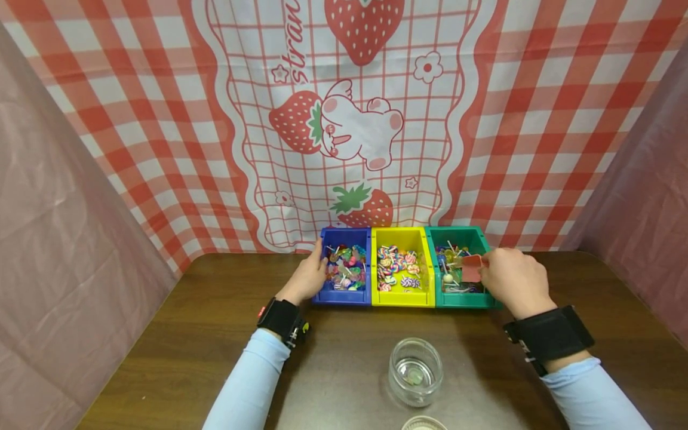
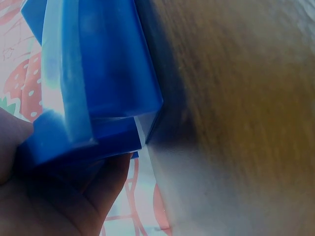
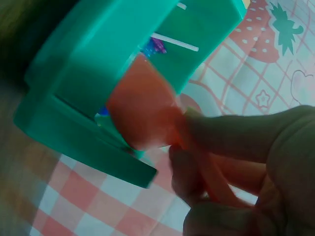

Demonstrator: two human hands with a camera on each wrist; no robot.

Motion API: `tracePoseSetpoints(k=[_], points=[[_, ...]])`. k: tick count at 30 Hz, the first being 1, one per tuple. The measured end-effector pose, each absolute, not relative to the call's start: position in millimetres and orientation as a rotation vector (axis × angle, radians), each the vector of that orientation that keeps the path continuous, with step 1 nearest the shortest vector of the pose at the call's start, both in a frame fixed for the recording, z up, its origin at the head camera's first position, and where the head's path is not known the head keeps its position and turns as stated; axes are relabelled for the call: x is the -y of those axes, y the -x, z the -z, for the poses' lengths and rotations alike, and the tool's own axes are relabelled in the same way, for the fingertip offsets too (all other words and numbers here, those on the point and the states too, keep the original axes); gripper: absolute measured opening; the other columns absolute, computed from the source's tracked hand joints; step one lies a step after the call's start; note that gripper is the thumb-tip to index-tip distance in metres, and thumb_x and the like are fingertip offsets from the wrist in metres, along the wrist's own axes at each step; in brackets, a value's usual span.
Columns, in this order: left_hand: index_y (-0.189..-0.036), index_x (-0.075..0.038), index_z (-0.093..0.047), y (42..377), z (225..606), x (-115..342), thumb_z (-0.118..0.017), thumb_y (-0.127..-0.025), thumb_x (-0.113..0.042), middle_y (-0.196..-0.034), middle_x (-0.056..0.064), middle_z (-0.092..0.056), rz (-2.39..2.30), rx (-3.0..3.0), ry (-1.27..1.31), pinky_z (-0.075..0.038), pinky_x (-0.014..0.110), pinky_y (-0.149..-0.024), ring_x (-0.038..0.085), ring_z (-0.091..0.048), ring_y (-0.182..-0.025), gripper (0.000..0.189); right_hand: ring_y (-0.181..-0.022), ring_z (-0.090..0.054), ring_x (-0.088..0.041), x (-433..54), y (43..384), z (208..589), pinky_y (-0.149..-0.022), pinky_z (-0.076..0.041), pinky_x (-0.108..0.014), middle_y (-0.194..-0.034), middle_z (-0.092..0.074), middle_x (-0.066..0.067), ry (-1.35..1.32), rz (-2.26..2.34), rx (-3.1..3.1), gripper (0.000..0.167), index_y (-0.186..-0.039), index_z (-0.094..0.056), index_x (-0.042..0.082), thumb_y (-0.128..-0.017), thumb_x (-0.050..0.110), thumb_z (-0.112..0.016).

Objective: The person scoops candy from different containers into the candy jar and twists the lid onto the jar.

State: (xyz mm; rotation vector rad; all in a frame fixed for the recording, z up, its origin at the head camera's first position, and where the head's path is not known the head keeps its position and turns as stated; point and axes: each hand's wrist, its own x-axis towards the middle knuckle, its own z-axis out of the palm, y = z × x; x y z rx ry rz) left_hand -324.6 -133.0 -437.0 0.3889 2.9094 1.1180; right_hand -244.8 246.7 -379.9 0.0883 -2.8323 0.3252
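Note:
A row of joined bins stands at the table's far edge: a blue bin (image 1: 342, 297), a yellow bin (image 1: 403, 298) and a green bin (image 1: 466, 300). My left hand (image 1: 309, 276) grips the left wall of the blue one, thumb and fingers on either side in the left wrist view. In my right hand (image 1: 515, 280) is a small coral-red scoop (image 3: 142, 105), its handle pinched between thumb and fingers. The scoop's blade dips into the green bin, over candy-like charms (image 1: 448, 278) with white sticks.
Lollipop-shaped charms (image 1: 398, 263) fill the yellow bin; mixed charms (image 1: 346, 269) lie in the blue one. A glass jar (image 1: 415, 373) stands nearer me, with a round glass rim (image 1: 424, 424) at the bottom edge. A strawberry-print cloth (image 1: 365, 119) hangs behind the table.

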Motion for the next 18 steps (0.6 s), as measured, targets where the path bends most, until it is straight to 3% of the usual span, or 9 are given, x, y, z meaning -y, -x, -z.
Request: tracePoseSetpoints(k=[3, 5, 8, 13, 18], points=[[-0.159, 0.000, -0.010, 323.3, 435.8, 133.3, -0.037, -0.108, -0.015, -0.149, 0.028, -0.040, -1.115, -2.911, -0.396, -0.039, 0.047, -0.105, 0.032, -0.053, -0.125, 0.059, -0.052, -0.048, -0.027, -246.9, 244.4, 379.4, -0.045, -0.037, -0.039, -0.060, -0.051, -0.008, -0.040, -0.357, 2.925, 0.031, -0.066, -0.064, 0.007, -0.093, 0.022, -0.067], [-0.159, -0.001, -0.009, 323.4, 436.2, 133.5, -0.037, -0.109, -0.015, -0.149, 0.027, -0.040, -1.116, -2.903, -0.391, -0.041, 0.047, -0.103, 0.030, -0.055, -0.121, 0.059, -0.052, -0.047, -0.027, -246.9, 244.7, 379.3, -0.046, -0.036, -0.038, -0.058, -0.047, -0.007, -0.011, -0.363, 2.956, 0.038, -0.060, -0.059, 0.009, -0.094, 0.025, -0.065], [-0.159, -0.002, -0.009, 324.2, 437.1, 133.7, -0.037, -0.109, -0.015, -0.149, 0.026, -0.041, -1.112, -2.901, -0.386, -0.043, 0.046, -0.099, 0.029, -0.057, -0.113, 0.059, -0.052, -0.047, -0.027, -246.5, 246.0, 380.6, -0.046, -0.036, -0.037, -0.059, -0.045, -0.007, 0.005, -0.360, 2.991, 0.042, -0.061, -0.060, 0.008, -0.097, 0.028, -0.062], [-0.159, -0.001, -0.009, 324.7, 437.3, 133.3, -0.037, -0.108, -0.015, -0.148, 0.027, -0.042, -1.112, -2.904, -0.392, -0.043, 0.046, -0.096, 0.029, -0.058, -0.109, 0.060, -0.055, -0.050, -0.028, -247.0, 249.9, 385.7, -0.046, -0.038, -0.039, -0.063, -0.052, -0.011, -0.015, -0.355, 3.024, 0.041, -0.076, -0.068, 0.002, -0.101, 0.034, -0.057], [-0.159, -0.002, -0.009, 324.4, 436.5, 133.3, -0.037, -0.108, -0.015, -0.148, 0.027, -0.042, -1.100, -2.907, -0.379, -0.043, 0.046, -0.099, 0.030, -0.058, -0.113, 0.060, -0.056, -0.051, -0.030, -245.1, 253.3, 391.9, -0.047, -0.039, -0.043, -0.062, -0.050, -0.011, -0.024, -0.369, 2.961, 0.039, -0.068, -0.059, 0.007, -0.098, 0.030, -0.061]])
